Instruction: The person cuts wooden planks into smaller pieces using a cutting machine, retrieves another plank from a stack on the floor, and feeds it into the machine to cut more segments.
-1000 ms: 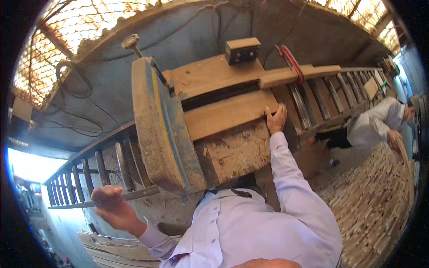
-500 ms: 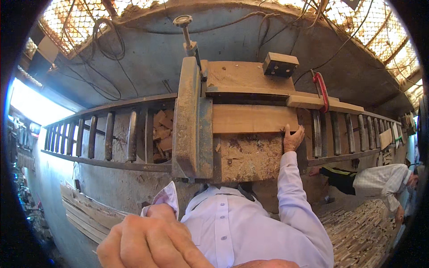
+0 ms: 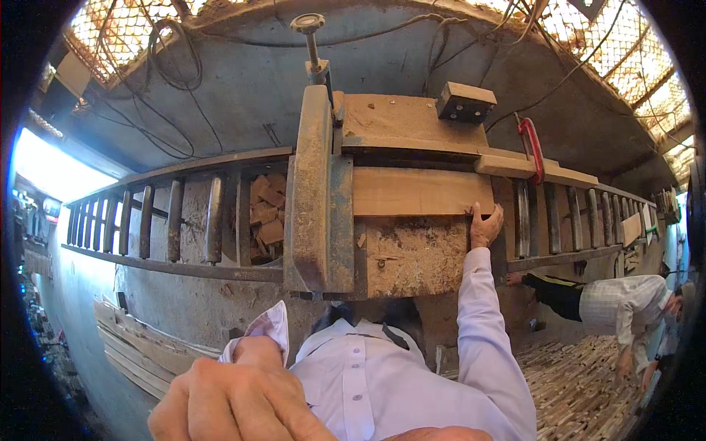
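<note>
A pale wooden plank (image 3: 415, 191) lies across the sawdust-covered bed of a woodworking machine (image 3: 412, 257), beside a tall worn metal guard (image 3: 316, 191). My right hand (image 3: 485, 225) reaches out in a white sleeve and presses flat against the plank's right end, fingers extended. My left hand (image 3: 235, 400) is very close to the camera at the lower left, its fingers curled, with nothing visible in it. My white shirt front fills the lower middle.
Roller rails (image 3: 169, 220) run left and right of the machine. Wood offcuts (image 3: 266, 217) lie behind the left rollers. A red clamp (image 3: 531, 147) and a wooden block (image 3: 465, 101) sit on top. Another person in a checked shirt (image 3: 625, 309) bends at right. Boards (image 3: 140, 345) are stacked lower left.
My left hand has come from the far left rail up close to the camera. The view has swung to face the machine squarely. My right hand stays at the plank's end.
</note>
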### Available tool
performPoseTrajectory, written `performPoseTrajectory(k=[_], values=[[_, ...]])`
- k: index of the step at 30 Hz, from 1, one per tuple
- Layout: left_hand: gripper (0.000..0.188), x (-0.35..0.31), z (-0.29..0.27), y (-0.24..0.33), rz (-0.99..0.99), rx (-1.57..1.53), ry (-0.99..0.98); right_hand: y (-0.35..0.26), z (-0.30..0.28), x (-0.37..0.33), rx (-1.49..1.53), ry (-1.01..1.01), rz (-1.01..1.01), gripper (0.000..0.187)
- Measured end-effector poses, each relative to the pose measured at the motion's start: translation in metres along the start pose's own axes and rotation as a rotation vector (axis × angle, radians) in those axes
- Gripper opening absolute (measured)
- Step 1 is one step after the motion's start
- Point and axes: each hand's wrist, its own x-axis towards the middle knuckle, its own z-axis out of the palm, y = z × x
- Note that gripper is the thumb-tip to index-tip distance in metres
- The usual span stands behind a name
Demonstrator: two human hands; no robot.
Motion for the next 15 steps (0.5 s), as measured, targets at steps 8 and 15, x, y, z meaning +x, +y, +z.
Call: performPoseTrajectory(k=[8, 15], values=[[0.018, -0.023, 0.040, 0.005, 0.071, 0.110, 0.096, 0.002, -0.001, -0.008, -0.013, -0.005, -0.048, 0.076], [0.015, -0.032, 0.062, 0.003, 0.223, 0.147, -0.081, 0.003, 0.003, -0.005, -0.016, -0.048, -0.103, 0.078]])
